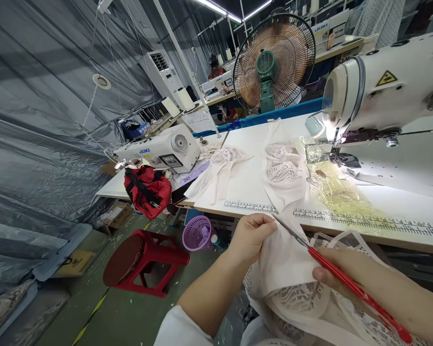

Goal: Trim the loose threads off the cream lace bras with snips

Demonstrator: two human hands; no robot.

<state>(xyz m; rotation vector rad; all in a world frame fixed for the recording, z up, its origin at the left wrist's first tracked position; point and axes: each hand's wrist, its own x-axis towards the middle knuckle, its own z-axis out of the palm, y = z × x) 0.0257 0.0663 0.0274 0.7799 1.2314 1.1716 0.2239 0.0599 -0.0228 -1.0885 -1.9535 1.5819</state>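
My left hand point(251, 236) is closed in a pinch on the upper edge of a white lace garment piece point(286, 269) held over my lap. My right hand point(346, 276) grips red-handled thread snips point(350, 284), whose metal blades point up-left and touch the fabric close to my left fingers. More lace pieces point(284, 170) lie stacked on the white sewing table point(252, 190) just beyond my hands.
A white sewing machine point(386, 91) stands at the right, with a yellowish plastic sheet point(332, 190) beside it. A second machine point(162, 151), a red bag point(147, 190), a red stool point(140, 262), a purple basket point(198, 233) and a large fan point(274, 62) are to the left and behind.
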